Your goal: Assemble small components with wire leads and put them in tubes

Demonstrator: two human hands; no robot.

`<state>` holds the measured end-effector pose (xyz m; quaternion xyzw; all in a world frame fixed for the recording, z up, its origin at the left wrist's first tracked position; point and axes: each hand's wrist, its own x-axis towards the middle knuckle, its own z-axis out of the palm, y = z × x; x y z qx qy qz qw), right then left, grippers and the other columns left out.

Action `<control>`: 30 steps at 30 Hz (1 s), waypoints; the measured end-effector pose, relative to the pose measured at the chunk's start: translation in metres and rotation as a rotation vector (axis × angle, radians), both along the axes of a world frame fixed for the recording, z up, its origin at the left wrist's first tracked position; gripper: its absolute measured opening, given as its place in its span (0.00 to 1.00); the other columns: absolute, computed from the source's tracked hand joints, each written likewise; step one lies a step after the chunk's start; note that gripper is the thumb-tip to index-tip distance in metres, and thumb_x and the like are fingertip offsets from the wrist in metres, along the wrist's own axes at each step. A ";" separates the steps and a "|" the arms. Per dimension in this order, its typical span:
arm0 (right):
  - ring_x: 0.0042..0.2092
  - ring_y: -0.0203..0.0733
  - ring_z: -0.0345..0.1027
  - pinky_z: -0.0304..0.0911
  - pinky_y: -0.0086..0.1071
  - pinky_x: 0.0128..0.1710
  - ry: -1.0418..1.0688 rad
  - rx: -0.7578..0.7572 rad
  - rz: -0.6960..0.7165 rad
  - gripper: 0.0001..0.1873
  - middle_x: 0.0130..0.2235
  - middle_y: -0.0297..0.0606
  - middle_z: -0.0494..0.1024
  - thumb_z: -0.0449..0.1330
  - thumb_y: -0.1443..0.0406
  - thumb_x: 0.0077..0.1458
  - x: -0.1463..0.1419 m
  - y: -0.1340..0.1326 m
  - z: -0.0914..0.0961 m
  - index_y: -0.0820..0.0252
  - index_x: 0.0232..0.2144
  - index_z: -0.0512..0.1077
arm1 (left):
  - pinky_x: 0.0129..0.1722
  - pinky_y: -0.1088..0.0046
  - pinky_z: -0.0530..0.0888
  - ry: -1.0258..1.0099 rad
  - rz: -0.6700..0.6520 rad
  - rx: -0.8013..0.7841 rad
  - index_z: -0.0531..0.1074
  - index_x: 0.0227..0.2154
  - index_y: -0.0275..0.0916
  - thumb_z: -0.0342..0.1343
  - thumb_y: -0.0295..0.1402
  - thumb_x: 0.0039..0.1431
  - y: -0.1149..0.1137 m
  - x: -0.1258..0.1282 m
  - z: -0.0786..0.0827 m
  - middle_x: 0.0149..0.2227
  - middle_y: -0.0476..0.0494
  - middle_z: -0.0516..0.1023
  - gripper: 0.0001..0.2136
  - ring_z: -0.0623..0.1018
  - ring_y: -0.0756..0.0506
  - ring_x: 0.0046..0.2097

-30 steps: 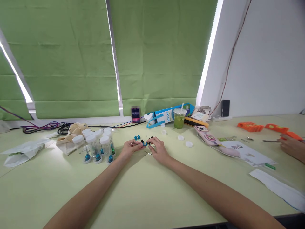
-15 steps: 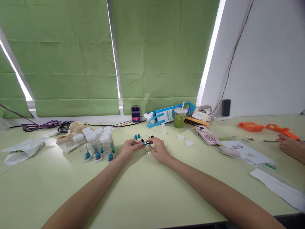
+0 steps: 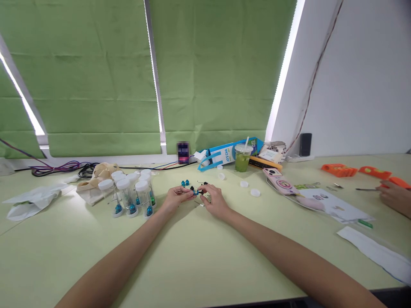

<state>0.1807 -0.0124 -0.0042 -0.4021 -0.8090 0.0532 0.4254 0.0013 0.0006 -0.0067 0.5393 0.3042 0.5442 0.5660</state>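
Observation:
Near the middle of the table, my left hand [image 3: 175, 199] and my right hand [image 3: 213, 200] meet around a small blue and black part [image 3: 196, 193]. My left fingers pinch its blue end, and thin metal rods stick out by that hand. The fingers of my right hand close on the black end. Just behind my hands lie small blue pieces [image 3: 185, 183]. A thin rod with a black end [image 3: 204, 183] rests behind my right hand. More thin metal pieces [image 3: 199, 203] lie under my hands, partly hidden.
Several clear tubes with white caps [image 3: 123, 184] stand at left, blue pieces inside. White caps [image 3: 255, 193] lie right of my hands. A drink cup [image 3: 242, 159], a phone [image 3: 280, 182] and orange parts [image 3: 339, 170] are farther right. Another person's hand [image 3: 393, 194] holds a thin tool there.
My hands stay almost in place around the small part. At right, the other person's hand has shifted slightly to the right with an orange piece near it.

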 end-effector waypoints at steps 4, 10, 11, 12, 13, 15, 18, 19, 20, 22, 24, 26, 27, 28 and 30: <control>0.39 0.40 0.63 0.51 0.35 0.42 0.001 0.002 -0.003 0.15 0.36 0.35 0.71 0.53 0.73 0.47 0.000 0.000 -0.001 0.56 0.39 0.66 | 0.46 0.60 0.71 0.004 0.000 0.003 0.74 0.24 0.33 0.66 0.33 0.38 -0.001 0.000 0.000 0.28 0.42 0.80 0.10 0.79 0.41 0.35; 0.39 0.41 0.63 0.52 0.36 0.42 0.005 -0.001 -0.010 0.15 0.36 0.35 0.72 0.53 0.73 0.47 0.000 0.001 -0.001 0.56 0.39 0.66 | 0.46 0.60 0.70 0.009 0.000 0.007 0.74 0.24 0.32 0.66 0.33 0.38 0.000 0.000 -0.001 0.29 0.41 0.80 0.10 0.79 0.41 0.35; 0.38 0.41 0.63 0.52 0.36 0.42 0.005 -0.002 -0.010 0.15 0.36 0.35 0.72 0.53 0.73 0.47 0.000 0.002 -0.001 0.56 0.39 0.66 | 0.46 0.60 0.70 0.008 -0.001 0.007 0.74 0.24 0.32 0.66 0.33 0.38 0.000 0.000 -0.001 0.29 0.41 0.80 0.10 0.79 0.41 0.35; 0.38 0.41 0.63 0.52 0.36 0.42 0.005 -0.003 -0.010 0.15 0.36 0.35 0.72 0.53 0.73 0.47 0.000 0.002 -0.001 0.55 0.39 0.66 | 0.46 0.60 0.70 0.007 -0.002 0.006 0.74 0.24 0.32 0.66 0.33 0.38 0.000 0.000 -0.001 0.29 0.42 0.80 0.10 0.79 0.41 0.35; 0.38 0.41 0.63 0.52 0.36 0.42 0.005 -0.004 -0.010 0.15 0.35 0.35 0.72 0.53 0.73 0.47 0.000 0.002 -0.001 0.55 0.39 0.66 | 0.46 0.60 0.71 0.005 -0.003 0.005 0.74 0.24 0.32 0.66 0.33 0.38 0.000 0.000 -0.001 0.29 0.42 0.80 0.10 0.79 0.41 0.35; 0.38 0.41 0.63 0.52 0.36 0.42 0.004 -0.008 -0.011 0.15 0.35 0.35 0.72 0.53 0.73 0.47 0.000 0.002 -0.001 0.55 0.39 0.66 | 0.46 0.60 0.71 0.002 -0.004 0.002 0.74 0.24 0.32 0.66 0.32 0.38 0.000 0.000 0.000 0.28 0.42 0.80 0.10 0.79 0.42 0.35; 0.39 0.41 0.63 0.52 0.36 0.42 0.003 -0.013 -0.012 0.15 0.35 0.35 0.72 0.52 0.73 0.47 0.000 0.001 -0.001 0.55 0.39 0.66 | 0.46 0.60 0.71 0.000 0.001 -0.002 0.74 0.23 0.32 0.66 0.32 0.38 0.000 0.001 0.001 0.28 0.42 0.80 0.10 0.79 0.42 0.35; 0.39 0.41 0.62 0.52 0.36 0.42 0.003 -0.015 -0.012 0.16 0.35 0.35 0.72 0.52 0.73 0.47 0.000 0.001 -0.001 0.55 0.39 0.66 | 0.46 0.60 0.71 -0.001 0.003 -0.003 0.74 0.23 0.33 0.66 0.32 0.37 0.000 0.001 0.001 0.28 0.43 0.80 0.10 0.79 0.42 0.35; 0.39 0.41 0.62 0.52 0.36 0.42 0.003 -0.017 -0.013 0.16 0.35 0.34 0.72 0.52 0.73 0.47 0.000 0.001 -0.001 0.55 0.39 0.66 | 0.46 0.60 0.71 -0.002 0.005 -0.003 0.74 0.23 0.33 0.66 0.32 0.37 -0.001 0.001 0.001 0.28 0.43 0.80 0.10 0.79 0.42 0.35; 0.39 0.41 0.62 0.52 0.36 0.42 0.001 -0.022 -0.013 0.16 0.34 0.34 0.72 0.52 0.73 0.47 0.000 0.001 -0.001 0.55 0.39 0.66 | 0.46 0.60 0.71 -0.003 0.006 -0.004 0.74 0.23 0.33 0.66 0.32 0.37 -0.001 0.002 0.002 0.27 0.43 0.80 0.10 0.79 0.42 0.35; 0.39 0.41 0.62 0.52 0.36 0.42 -0.001 -0.027 -0.013 0.16 0.33 0.33 0.71 0.52 0.73 0.47 0.000 0.001 -0.001 0.54 0.39 0.66 | 0.46 0.60 0.71 -0.003 0.007 -0.005 0.74 0.23 0.33 0.66 0.32 0.38 -0.001 0.002 0.002 0.27 0.43 0.80 0.10 0.79 0.42 0.35; 0.39 0.41 0.62 0.52 0.36 0.42 -0.004 -0.032 -0.013 0.16 0.33 0.33 0.71 0.52 0.73 0.47 0.000 0.001 -0.001 0.54 0.40 0.66 | 0.46 0.60 0.70 -0.003 0.009 -0.006 0.74 0.23 0.33 0.66 0.32 0.38 -0.002 0.002 0.002 0.27 0.43 0.80 0.09 0.79 0.42 0.35; 0.39 0.41 0.62 0.52 0.36 0.42 -0.006 -0.034 -0.013 0.16 0.32 0.33 0.71 0.52 0.73 0.48 0.000 0.001 -0.001 0.54 0.40 0.65 | 0.46 0.60 0.70 -0.003 0.010 -0.006 0.74 0.23 0.33 0.66 0.32 0.38 -0.001 0.002 0.002 0.27 0.43 0.80 0.09 0.79 0.42 0.35; 0.39 0.41 0.62 0.52 0.36 0.42 -0.007 -0.036 -0.014 0.16 0.32 0.33 0.71 0.52 0.73 0.48 0.000 0.001 -0.001 0.54 0.40 0.65 | 0.46 0.60 0.71 -0.003 0.011 -0.007 0.74 0.23 0.32 0.66 0.32 0.38 -0.001 0.002 0.002 0.27 0.43 0.80 0.09 0.79 0.42 0.35; 0.40 0.42 0.62 0.51 0.36 0.42 -0.013 -0.040 -0.016 0.17 0.32 0.34 0.71 0.52 0.73 0.48 0.000 0.001 -0.002 0.54 0.41 0.65 | 0.45 0.61 0.71 -0.003 0.012 -0.009 0.74 0.23 0.32 0.65 0.32 0.38 -0.001 0.002 0.001 0.27 0.43 0.80 0.09 0.79 0.42 0.35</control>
